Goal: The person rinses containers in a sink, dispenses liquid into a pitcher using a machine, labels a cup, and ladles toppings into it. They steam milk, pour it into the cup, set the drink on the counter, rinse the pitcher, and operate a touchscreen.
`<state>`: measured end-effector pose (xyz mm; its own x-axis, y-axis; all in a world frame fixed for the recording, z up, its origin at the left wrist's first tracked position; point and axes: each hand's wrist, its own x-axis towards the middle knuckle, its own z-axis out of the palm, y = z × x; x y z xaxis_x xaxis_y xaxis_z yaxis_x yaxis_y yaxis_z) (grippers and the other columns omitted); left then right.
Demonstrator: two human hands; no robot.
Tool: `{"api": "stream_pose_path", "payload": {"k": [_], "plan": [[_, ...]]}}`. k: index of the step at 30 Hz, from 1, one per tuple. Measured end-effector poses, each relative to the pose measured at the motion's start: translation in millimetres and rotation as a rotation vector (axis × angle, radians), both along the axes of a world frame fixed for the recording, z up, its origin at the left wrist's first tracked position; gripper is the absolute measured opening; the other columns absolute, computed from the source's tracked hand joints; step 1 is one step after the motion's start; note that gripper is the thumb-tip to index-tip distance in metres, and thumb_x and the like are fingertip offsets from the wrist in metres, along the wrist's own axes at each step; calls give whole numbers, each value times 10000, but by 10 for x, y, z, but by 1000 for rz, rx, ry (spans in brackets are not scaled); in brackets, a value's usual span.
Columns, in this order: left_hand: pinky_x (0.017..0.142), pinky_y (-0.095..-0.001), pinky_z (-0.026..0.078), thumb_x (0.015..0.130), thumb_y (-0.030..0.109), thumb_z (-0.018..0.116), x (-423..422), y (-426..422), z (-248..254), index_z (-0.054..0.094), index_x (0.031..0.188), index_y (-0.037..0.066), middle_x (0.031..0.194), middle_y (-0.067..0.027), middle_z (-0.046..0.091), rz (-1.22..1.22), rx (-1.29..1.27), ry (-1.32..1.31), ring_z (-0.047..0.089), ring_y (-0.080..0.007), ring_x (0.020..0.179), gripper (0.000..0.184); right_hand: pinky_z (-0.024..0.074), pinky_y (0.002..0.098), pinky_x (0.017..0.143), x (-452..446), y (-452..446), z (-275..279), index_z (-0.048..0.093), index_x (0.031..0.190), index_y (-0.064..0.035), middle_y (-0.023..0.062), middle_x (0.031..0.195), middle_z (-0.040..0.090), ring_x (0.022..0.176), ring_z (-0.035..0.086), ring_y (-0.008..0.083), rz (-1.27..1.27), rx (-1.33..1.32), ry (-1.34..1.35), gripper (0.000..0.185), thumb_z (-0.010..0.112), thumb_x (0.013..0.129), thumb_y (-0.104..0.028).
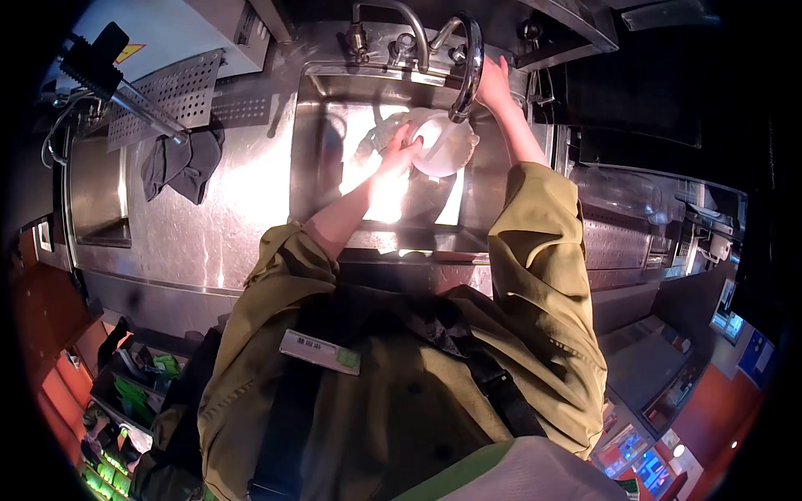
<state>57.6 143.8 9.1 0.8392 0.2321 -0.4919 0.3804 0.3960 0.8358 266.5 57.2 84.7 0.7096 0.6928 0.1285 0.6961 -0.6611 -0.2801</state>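
Over the steel sink (305,179), my left hand (397,156) is closed on the near-left rim of a round, translucent whitish container (455,154). My thumb lies across its edge. The curved metal faucet spout (474,71) ends right above the container, and a pale streak like running water falls into it. My right hand (494,86) reaches behind the spout, close to the tap handle (458,53). One finger points upward; the others are mostly hidden by the spout, so I cannot see whether they grip the handle.
A second faucet (393,12) stands behind the sink. On the steel counter (251,179) to the left, a dark cloth (184,163) hangs beside a perforated metal panel (171,96). Another basin (98,192) is at far left. Transparent containers (622,192) lie right of the sink.
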Motion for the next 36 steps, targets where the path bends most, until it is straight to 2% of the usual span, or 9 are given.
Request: {"api": "stream_pose_path", "payload": {"k": [4, 7, 10, 16, 19, 25, 28, 36], "plan": [[947, -300, 291, 852, 253, 502, -67, 19, -167, 262, 1308, 44, 1252, -116, 405, -14, -50, 29, 376, -201, 1160, 555, 238, 520, 947, 10, -2, 6, 391, 1138, -124, 73, 1062, 566, 1035, 511, 237, 20, 13, -1, 554, 571, 625, -23], [941, -314, 293, 856, 251, 490, -122, -41, 15, 319, 1275, 53, 1211, -102, 438, 7, -149, 92, 389, -191, 1138, 494, 244, 516, 945, 2, -1, 34, 391, 1133, -112, 76, 1056, 568, 1021, 519, 244, 15, 18, 20, 545, 569, 627, -21], [930, -327, 298, 853, 247, 485, -159, -78, -20, 358, 1238, 54, 1180, -94, 454, -16, -215, 77, 406, -192, 1107, 449, 287, 504, 928, 9, -5, 7, 392, 1130, -101, 95, 1044, 571, 1000, 528, 268, 35, 41, -18, 536, 566, 629, -20], [935, -336, 278, 848, 269, 471, -180, -140, 147, 355, 1220, 45, 1186, -91, 441, -54, -191, 61, 388, -192, 1114, 449, 396, 443, 828, -10, 16, 87, 389, 1110, -80, 175, 937, 583, 899, 545, 344, 29, 37, 63, 522, 572, 626, -13], [938, -340, 270, 854, 276, 458, -178, -146, 84, 337, 1227, 44, 1190, -89, 432, -67, -203, 42, 381, -192, 1118, 456, 418, 433, 772, -35, 32, 158, 387, 1105, -79, 187, 896, 583, 867, 549, 354, 30, 15, 75, 516, 576, 630, -10], [937, -334, 268, 855, 273, 465, -187, -121, -53, 335, 1226, 41, 1170, -89, 434, -55, -218, 61, 379, -194, 1114, 456, 433, 442, 714, -35, 45, 162, 388, 1099, -101, 175, 874, 588, 857, 550, 358, -5, -6, 98, 502, 577, 642, -14], [936, -332, 273, 852, 271, 474, -209, -98, 52, 340, 1223, 38, 1164, -89, 437, -55, -221, 90, 382, -193, 1110, 458, 437, 440, 702, -26, 52, 163, 382, 1102, -110, 176, 876, 587, 840, 554, 361, -12, -9, 107, 507, 578, 644, -15], [920, -318, 295, 843, 223, 497, -275, -118, -49, 359, 1216, 51, 1145, -87, 457, 48, -180, 113, 401, -187, 1086, 434, 443, 431, 703, -18, 35, 164, 381, 1108, -112, 163, 897, 589, 848, 559, 349, 14, -12, 106, 518, 594, 644, -25]]}}
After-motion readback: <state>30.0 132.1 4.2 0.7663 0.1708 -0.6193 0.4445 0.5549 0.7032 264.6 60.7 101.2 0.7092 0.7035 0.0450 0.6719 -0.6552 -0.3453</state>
